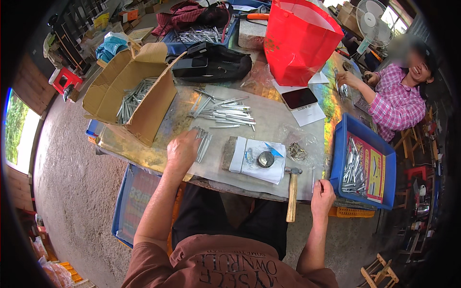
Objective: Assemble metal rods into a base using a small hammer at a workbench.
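My left hand (pixel 182 150) is closed at a neat row of slim silver metal strips (pixel 204 147) on the table; its fingertips are partly hidden against them. At the front right edge, my right hand (pixel 322 196) pinches one thin metal strip (pixel 314 176), which points up and away. Between my hands, a white paper pad (pixel 240 156) covers a block and carries a small round dark-rimmed tin (pixel 265 159). A hammer (pixel 292 194) lies beside it, its wooden handle jutting over the table edge. Behind is a loose heap of metal strips (pixel 228 112).
An open cardboard box (pixel 149 120) of strips stands left. A blue tray (pixel 340 158) holds strips and a printed card at right. Small brass-coloured parts (pixel 297 151) lie on clear plastic. Behind are a phone (pixel 299 98), red bag (pixel 300 43) and black bag (pixel 230 65). A person (pixel 396 91) works at right.
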Available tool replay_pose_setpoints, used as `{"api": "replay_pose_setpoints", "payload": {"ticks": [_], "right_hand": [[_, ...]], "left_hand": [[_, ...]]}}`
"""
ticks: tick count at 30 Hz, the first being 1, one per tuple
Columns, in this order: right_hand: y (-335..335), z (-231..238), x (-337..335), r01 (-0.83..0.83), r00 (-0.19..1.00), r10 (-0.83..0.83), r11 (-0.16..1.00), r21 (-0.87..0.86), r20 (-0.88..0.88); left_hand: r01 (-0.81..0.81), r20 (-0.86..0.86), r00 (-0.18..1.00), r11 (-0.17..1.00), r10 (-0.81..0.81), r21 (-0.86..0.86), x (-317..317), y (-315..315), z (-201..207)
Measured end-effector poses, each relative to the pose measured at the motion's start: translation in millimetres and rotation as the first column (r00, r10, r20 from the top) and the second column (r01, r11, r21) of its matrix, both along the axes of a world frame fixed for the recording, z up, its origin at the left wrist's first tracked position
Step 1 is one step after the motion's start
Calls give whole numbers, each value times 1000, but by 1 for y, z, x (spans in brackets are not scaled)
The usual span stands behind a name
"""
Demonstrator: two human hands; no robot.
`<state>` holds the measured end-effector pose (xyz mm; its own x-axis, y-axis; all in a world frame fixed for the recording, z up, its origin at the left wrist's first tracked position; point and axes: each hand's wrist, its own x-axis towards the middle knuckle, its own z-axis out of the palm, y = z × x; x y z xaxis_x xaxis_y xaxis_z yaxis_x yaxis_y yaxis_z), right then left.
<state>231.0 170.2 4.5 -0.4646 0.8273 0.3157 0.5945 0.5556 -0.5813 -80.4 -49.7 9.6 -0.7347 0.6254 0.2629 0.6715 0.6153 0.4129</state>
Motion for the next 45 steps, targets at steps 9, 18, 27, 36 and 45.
{"api": "replay_pose_setpoints", "payload": {"ticks": [9, 18, 27, 36, 45], "right_hand": [[-16, 4, -7, -105, 985, 101, 994, -21, -141], [-27, 11, -6, -154, 962, 153, 988, 15, -226], [-79, 29, -33, -554, 723, 31, 624, -552, -691], [-72, 32, -30, -554, 806, 154, 535, -638, -571], [49, 0, -58, -265, 962, 266, 964, 27, -65]], "left_hand": [[224, -151, 960, 971, -235, -87, -25, 67, -24], [327, -199, 925, 945, -323, -11, -28, 62, -11], [451, 453, 660, 798, -600, 400, 107, 41, 44], [532, 488, 524, 716, -698, 452, 140, 35, 24], [309, 792, 298, 839, -533, 449, 140, 30, 21]]}}
